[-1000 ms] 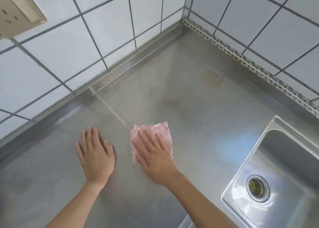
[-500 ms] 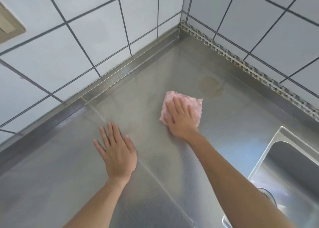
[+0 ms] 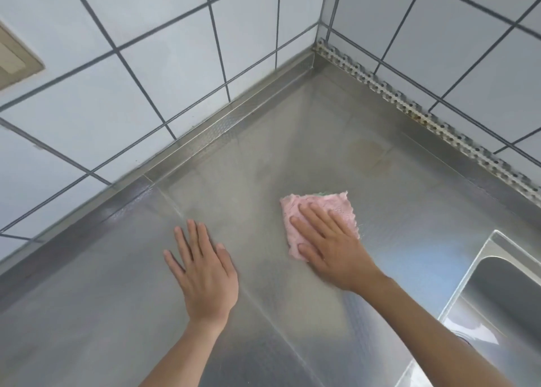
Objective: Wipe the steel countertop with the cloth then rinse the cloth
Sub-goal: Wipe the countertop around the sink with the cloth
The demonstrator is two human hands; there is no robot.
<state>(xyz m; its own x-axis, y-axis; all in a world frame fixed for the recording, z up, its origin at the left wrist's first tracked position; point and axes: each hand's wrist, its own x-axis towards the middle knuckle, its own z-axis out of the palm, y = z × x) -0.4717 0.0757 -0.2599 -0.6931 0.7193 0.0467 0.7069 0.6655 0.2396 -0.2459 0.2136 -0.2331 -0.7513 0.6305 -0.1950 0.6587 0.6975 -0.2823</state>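
Note:
A pink cloth (image 3: 325, 208) with a green edge at its far side lies flat on the steel countertop (image 3: 263, 164). My right hand (image 3: 330, 246) presses on the cloth's near half with straight, spread fingers. My left hand (image 3: 205, 269) rests flat on the bare steel, to the left of the cloth and apart from it. A brownish stain (image 3: 370, 156) marks the steel beyond the cloth, toward the corner.
White tiled walls (image 3: 146, 73) meet at the far corner, edged by a steel upstand and a perforated strip (image 3: 415, 111). A steel sink (image 3: 503, 307) is set into the counter at the right. A beige wall plate (image 3: 14, 61) sits at the left edge.
My right hand has pulled the cloth back toward me from near the stain, after pushing it away a moment before. The left hand stays flat on the steel.

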